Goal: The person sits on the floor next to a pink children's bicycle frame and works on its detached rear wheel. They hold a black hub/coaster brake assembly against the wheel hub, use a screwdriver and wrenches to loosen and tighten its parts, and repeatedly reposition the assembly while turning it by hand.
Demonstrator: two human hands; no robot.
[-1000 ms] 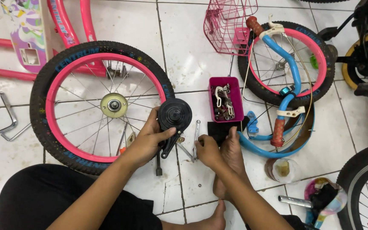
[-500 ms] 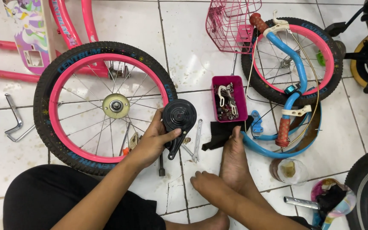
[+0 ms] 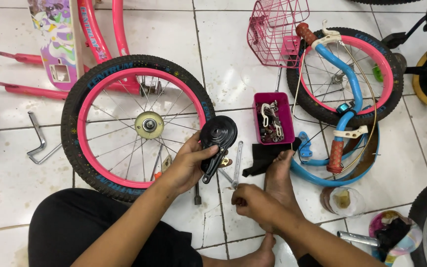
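A person sits on a white tiled floor (image 3: 124,29) with a child's bicycle lying in pieces around them, seen from above. The left hand (image 3: 186,165) holds a small black training wheel (image 3: 218,132) on its black bracket, fingers wrapped closed around the bracket, just beside the lower right edge of a large pink-rimmed wheel (image 3: 137,121) lying flat on the floor. The right hand (image 3: 253,200) hovers low near the person's bare foot (image 3: 278,180), fingers pinched shut on what looks like a small metal part, too small to identify. A wrench (image 3: 236,163) lies on the floor between the two hands. Judging by the layout, assembly is at an early stage: the pink frame (image 3: 95,34) lies apart at the top left, and a second pink-rimmed wheel (image 3: 391,89) lies at the right with blue handlebars (image 3: 344,79) resting across it. The pink wire basket (image 3: 275,29) is loose, and a pink tray of small hardware (image 3: 273,118) sits unemptied. An L-shaped metal tool (image 3: 38,141) lies far left. The training wheel appears not yet bolted to anything.
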